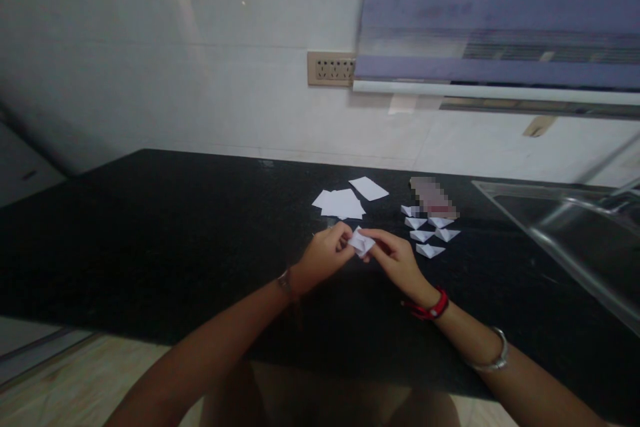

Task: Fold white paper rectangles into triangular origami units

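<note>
Between my two hands is a small folded white paper [362,242], held just above the dark countertop. My left hand [327,252] pinches its left side with curled fingers. On the other side, my right hand [399,260] grips the paper between thumb and fingers. Several folded paper boats [430,251] sit in a loose group to the right of my right hand. Beyond my hands lies an overlapping pile of flat white paper sheets [343,204], with a single sheet [369,188] just behind it.
A blurred-out flat rectangular item [433,197] lies behind the paper boats. At the right, a metal sink [537,227] is set into the black countertop [165,233]. A socket panel [331,69] and a purple striped blind [490,20] are at the back wall.
</note>
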A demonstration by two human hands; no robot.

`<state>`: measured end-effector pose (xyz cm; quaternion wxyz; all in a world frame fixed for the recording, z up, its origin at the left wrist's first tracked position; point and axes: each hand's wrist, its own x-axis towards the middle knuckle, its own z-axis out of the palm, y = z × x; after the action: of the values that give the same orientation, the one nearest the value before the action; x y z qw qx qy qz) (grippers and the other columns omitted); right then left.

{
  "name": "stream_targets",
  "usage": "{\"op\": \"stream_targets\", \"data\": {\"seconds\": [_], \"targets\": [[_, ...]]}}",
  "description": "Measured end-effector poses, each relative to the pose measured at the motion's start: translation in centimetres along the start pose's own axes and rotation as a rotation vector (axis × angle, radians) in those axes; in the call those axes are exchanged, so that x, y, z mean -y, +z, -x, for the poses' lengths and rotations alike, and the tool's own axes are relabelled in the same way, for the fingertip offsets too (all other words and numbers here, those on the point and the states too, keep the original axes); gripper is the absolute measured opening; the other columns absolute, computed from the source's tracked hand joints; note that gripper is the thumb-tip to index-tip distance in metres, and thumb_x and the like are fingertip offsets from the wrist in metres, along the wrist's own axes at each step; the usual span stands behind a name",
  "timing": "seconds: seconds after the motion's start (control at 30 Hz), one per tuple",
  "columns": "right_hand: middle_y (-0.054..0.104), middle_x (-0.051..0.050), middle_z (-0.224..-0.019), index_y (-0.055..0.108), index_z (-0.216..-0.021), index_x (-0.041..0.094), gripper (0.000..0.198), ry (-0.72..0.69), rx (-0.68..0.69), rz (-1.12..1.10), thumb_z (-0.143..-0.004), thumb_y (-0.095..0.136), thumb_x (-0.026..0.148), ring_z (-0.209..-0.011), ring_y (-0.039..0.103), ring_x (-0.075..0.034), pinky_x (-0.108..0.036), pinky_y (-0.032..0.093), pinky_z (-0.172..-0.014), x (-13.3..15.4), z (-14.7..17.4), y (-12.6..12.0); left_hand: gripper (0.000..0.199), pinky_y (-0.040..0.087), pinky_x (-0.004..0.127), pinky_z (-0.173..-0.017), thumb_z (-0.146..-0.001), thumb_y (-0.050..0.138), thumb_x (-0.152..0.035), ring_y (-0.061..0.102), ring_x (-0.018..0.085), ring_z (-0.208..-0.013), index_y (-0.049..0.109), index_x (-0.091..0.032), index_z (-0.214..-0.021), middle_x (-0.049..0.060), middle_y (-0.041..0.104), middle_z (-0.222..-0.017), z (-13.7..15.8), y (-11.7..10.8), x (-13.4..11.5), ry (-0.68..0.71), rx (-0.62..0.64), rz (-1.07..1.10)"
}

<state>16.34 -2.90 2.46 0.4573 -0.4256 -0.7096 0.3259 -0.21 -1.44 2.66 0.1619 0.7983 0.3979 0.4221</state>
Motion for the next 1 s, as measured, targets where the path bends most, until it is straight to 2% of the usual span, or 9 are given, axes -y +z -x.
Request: {"op": "stream_targets", "data": {"seconds": [0.13, 0.3, 0.4, 0.53, 0.7, 0.87, 1.0], "targets": [[0.062, -0.005, -0.085, 0.06, -0.095, 0.018, 0.023, -0.033, -0.006, 0.024, -0.074, 0.051, 0.018, -0.061, 0.059, -0.013, -0.026, 0.048, -0.057, -0.1, 0.0, -0.1, 0.005, 0.038, 0.018, -0.053, -0.07, 0.051, -0.017, 0.048, 0.008, -0.054, 0.048, -0.017, -0.074, -0.003, 0.052, -0.063, 0.1, 0.0, 0.1, 0.034, -0.001, -0.017], [0.061, -0.006, -0.088, 0.059, -0.096, 0.018, 0.024, -0.091, -0.007, 0.145, -0.074, 0.05, 0.016, -0.067, 0.058, -0.014, -0.027, 0.048, -0.059, -0.5, 0.0, -0.3, 0.007, 0.039, 0.017, -0.051, -0.071, 0.049, -0.016, 0.049, 0.007, -0.055, 0.048, -0.017, -0.077, -0.003, 0.053, -0.066, -0.1, -0.1, 0.2, -0.037, 0.087, 0.087], [0.059, -0.006, -0.093, 0.056, -0.102, 0.02, 0.029, -0.18, 0.004, 0.255, -0.074, 0.049, 0.015, -0.075, 0.057, -0.016, -0.03, 0.048, -0.064, -0.2, 0.1, -0.4, 0.008, 0.04, 0.018, -0.054, -0.071, 0.049, -0.016, 0.049, 0.008, -0.058, 0.048, -0.017, -0.078, -0.003, 0.054, -0.069, -0.2, -0.2, 0.2, -0.051, 0.11, 0.107], [0.051, -0.009, -0.101, 0.054, -0.102, 0.021, 0.029, -0.321, -0.072, 0.337, -0.074, 0.048, 0.013, -0.088, 0.052, -0.019, -0.031, 0.047, -0.067, 0.3, 0.2, -0.4, 0.011, 0.04, 0.019, -0.056, -0.071, 0.048, -0.016, 0.05, 0.009, -0.061, 0.048, -0.017, -0.082, -0.002, 0.055, -0.073, -0.2, -0.2, 0.3, -0.058, 0.136, 0.113], [0.053, -0.007, -0.09, 0.055, -0.094, 0.021, 0.022, -0.474, -0.04, 0.402, -0.077, 0.045, 0.011, -0.087, 0.051, -0.017, -0.032, 0.044, -0.074, 0.5, 0.2, -0.6, 0.012, 0.039, 0.019, -0.055, -0.074, 0.048, -0.018, 0.049, 0.009, -0.06, 0.048, -0.017, -0.086, -0.002, 0.054, -0.072, -0.2, 0.0, 0.3, -0.052, 0.175, 0.104], [0.056, -0.006, -0.087, 0.054, -0.092, 0.019, 0.018, -0.45, -0.044, 0.383, -0.078, 0.044, 0.011, -0.083, 0.053, -0.016, -0.031, 0.044, -0.072, 0.5, 0.2, -0.5, 0.017, 0.038, 0.019, -0.057, -0.074, 0.051, -0.022, 0.047, 0.01, -0.068, 0.05, -0.017, -0.09, 0.0, 0.049, -0.078, -0.4, -0.4, -0.2, 0.049, 0.151, 0.122], [0.057, -0.005, -0.083, 0.053, -0.088, 0.019, 0.014, -0.373, -0.065, 0.356, -0.079, 0.044, 0.014, -0.078, 0.053, -0.016, -0.03, 0.044, -0.069, 0.5, 0.2, -0.4, 0.014, 0.038, 0.018, -0.055, -0.073, 0.051, -0.021, 0.045, 0.009, -0.067, 0.052, -0.016, -0.086, 0.001, 0.046, -0.078, -0.6, -0.8, -0.4, 0.04, 0.189, 0.252]]}}
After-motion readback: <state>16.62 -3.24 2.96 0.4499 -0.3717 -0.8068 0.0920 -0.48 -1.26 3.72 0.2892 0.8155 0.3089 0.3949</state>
